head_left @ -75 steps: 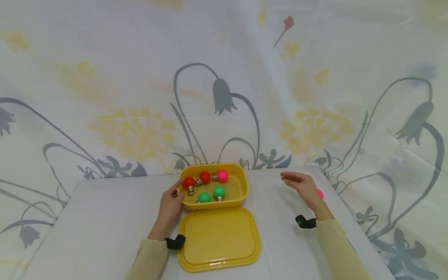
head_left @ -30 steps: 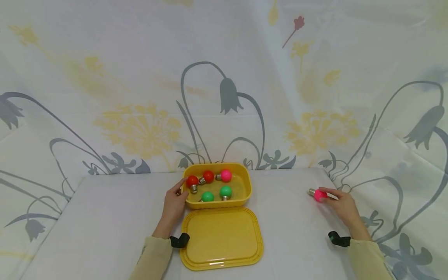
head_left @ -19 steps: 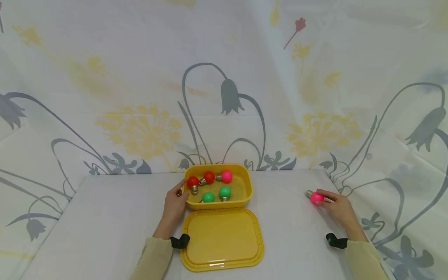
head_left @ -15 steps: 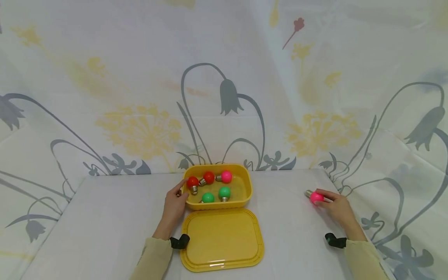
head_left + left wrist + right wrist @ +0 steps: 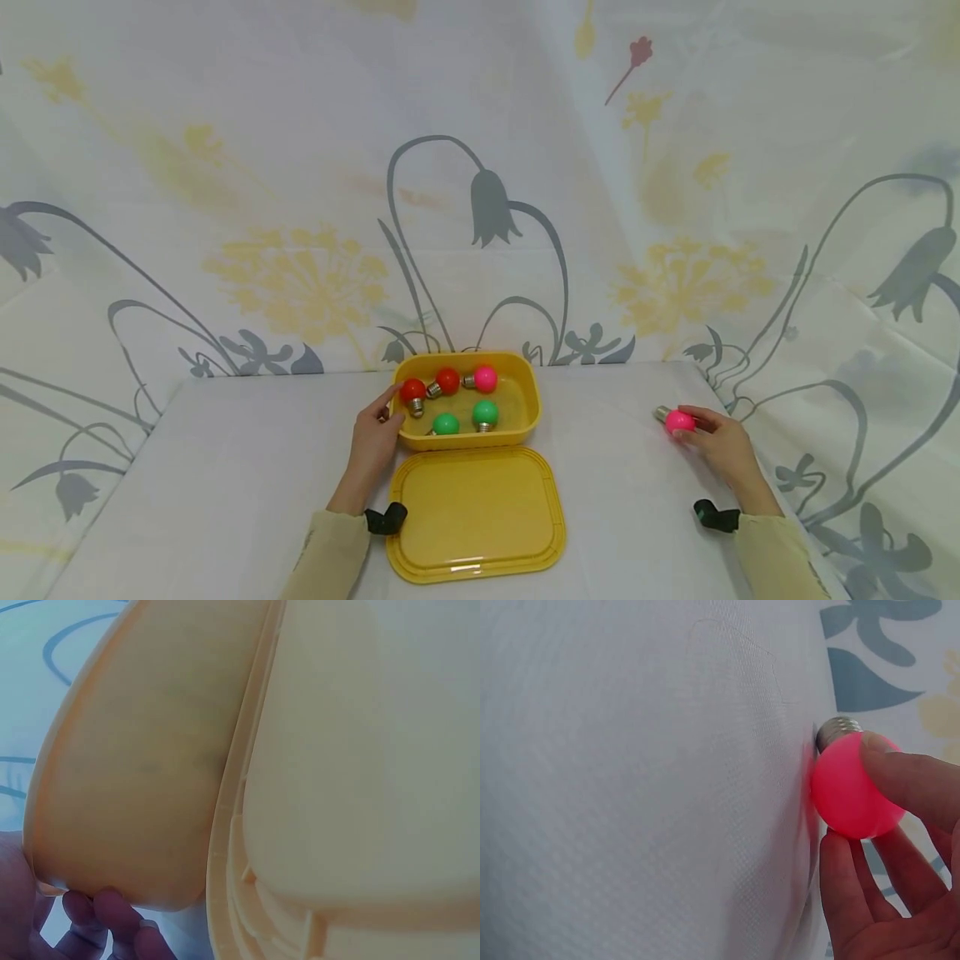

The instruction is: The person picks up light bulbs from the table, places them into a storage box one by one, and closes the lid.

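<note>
With thumb and fingers, my right hand [image 5: 727, 450] pinches the round head of a pink light bulb [image 5: 680, 422] on the right of the table. The bulb's metal screw base points away to the left, close to the tablecloth in the right wrist view. My left hand [image 5: 374, 433] grips the left end of a yellow plastic box [image 5: 517, 433]; in the left wrist view its curled fingers [image 5: 116, 915] lie against the end wall. Inside the box are two red bulbs [image 5: 447, 381], another pink bulb [image 5: 486, 379] and two green bulbs [image 5: 485, 412].
A flat yellow lid [image 5: 476, 512] lies on the table just in front of the box. White cloth [image 5: 225, 492] covers the table. Behind and to the right hangs a flower-printed cloth [image 5: 487, 108], meeting the table's back and right edges.
My right hand has moved right from above the table and taken hold of the pink bulb, then shifted slightly left with it. My left hand stays at the box.
</note>
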`<state>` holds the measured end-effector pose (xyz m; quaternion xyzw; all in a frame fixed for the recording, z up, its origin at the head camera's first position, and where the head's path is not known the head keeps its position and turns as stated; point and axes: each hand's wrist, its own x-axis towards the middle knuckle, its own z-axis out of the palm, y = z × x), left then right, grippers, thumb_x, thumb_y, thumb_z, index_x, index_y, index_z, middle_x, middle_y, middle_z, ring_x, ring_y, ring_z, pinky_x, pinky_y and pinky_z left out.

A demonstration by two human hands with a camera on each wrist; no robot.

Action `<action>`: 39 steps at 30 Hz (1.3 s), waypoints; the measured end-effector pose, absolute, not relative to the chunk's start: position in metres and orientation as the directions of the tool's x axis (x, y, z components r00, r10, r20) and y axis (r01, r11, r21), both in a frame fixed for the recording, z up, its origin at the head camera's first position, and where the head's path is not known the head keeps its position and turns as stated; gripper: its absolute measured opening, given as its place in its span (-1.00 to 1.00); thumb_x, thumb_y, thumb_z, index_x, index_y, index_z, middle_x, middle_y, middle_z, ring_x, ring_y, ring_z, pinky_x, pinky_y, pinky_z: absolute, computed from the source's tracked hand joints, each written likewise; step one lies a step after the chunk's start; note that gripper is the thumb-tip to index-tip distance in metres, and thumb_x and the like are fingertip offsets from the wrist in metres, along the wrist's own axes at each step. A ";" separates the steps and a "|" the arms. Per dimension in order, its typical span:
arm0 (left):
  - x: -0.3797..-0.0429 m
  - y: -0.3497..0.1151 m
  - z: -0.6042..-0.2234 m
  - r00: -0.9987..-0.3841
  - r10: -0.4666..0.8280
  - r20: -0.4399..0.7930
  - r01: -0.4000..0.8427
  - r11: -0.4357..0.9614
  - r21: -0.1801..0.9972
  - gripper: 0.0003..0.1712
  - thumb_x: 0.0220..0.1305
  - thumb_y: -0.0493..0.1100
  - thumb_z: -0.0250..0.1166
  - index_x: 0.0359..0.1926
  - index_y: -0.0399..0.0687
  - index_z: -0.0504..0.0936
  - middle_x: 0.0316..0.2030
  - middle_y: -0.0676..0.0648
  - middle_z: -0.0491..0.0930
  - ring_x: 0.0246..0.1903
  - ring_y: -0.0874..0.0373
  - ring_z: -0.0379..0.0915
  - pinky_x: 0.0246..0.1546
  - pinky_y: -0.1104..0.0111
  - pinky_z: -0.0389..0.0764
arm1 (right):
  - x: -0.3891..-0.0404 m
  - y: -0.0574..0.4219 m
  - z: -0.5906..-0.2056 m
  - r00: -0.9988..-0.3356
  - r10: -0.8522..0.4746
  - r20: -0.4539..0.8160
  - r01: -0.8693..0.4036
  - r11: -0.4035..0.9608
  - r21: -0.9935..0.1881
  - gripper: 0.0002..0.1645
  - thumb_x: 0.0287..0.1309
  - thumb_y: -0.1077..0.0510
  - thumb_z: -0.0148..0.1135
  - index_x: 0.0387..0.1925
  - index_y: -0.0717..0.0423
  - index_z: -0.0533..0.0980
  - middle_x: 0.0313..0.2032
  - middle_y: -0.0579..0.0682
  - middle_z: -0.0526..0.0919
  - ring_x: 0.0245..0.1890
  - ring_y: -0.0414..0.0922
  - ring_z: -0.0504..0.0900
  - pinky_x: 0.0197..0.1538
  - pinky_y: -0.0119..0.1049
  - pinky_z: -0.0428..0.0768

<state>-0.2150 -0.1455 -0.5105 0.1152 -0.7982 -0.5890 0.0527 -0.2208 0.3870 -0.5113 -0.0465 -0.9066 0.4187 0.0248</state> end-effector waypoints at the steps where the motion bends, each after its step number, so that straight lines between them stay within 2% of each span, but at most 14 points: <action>1: -0.215 -0.146 -0.511 -0.968 -0.246 -0.049 -0.119 0.279 0.953 -0.39 0.27 -0.30 0.10 0.36 -0.01 0.49 -0.37 -0.09 0.26 -0.35 0.07 0.21 -0.50 0.43 0.21 | -0.221 0.387 -0.511 -0.994 0.107 0.009 0.062 0.648 -0.759 -0.35 0.14 0.15 0.42 0.22 0.36 0.48 0.14 0.43 0.49 0.13 0.27 0.47 -0.18 -0.68 0.39; 19: -0.214 -0.146 -0.508 -0.969 -0.240 -0.054 -0.128 0.302 0.945 -0.38 0.27 -0.30 0.11 0.38 0.02 0.47 -0.37 -0.11 0.27 -0.35 0.05 0.23 -0.49 0.44 0.24 | -0.221 0.386 -0.511 -0.993 0.120 0.006 0.076 0.665 -0.743 -0.38 0.23 0.09 0.34 0.24 0.33 0.46 0.18 0.42 0.47 0.18 0.31 0.44 -0.20 -0.70 0.35; 25: -0.213 -0.146 -0.510 -0.970 -0.238 -0.038 -0.112 0.304 0.946 -0.37 0.26 -0.31 0.10 0.38 -0.04 0.46 -0.38 -0.11 0.27 -0.36 0.05 0.23 -0.51 0.42 0.24 | -0.220 0.384 -0.510 -0.992 0.125 -0.007 0.087 0.651 -0.754 -0.37 0.23 0.08 0.35 0.24 0.35 0.46 0.19 0.42 0.46 0.18 0.30 0.43 -0.20 -0.71 0.36; 31: -0.214 -0.146 -0.510 -0.970 -0.241 -0.041 -0.114 0.298 0.948 -0.37 0.26 -0.31 0.11 0.37 -0.03 0.47 -0.38 -0.10 0.27 -0.35 0.06 0.23 -0.49 0.43 0.24 | -0.219 0.381 -0.506 -0.994 0.113 0.009 0.067 0.648 -0.759 -0.35 0.20 0.08 0.38 0.23 0.34 0.47 0.16 0.42 0.49 0.14 0.26 0.46 -0.20 -0.69 0.41; 39: -0.215 -0.146 -0.510 -0.970 -0.241 -0.045 -0.115 0.284 0.952 -0.38 0.26 -0.31 0.11 0.36 0.01 0.49 -0.40 -0.09 0.25 -0.38 0.06 0.20 -0.49 0.42 0.21 | -0.219 0.375 -0.506 -0.995 0.097 0.026 0.041 0.633 -0.773 -0.35 0.18 0.09 0.40 0.24 0.33 0.47 0.17 0.41 0.49 0.17 0.31 0.46 -0.17 -0.68 0.39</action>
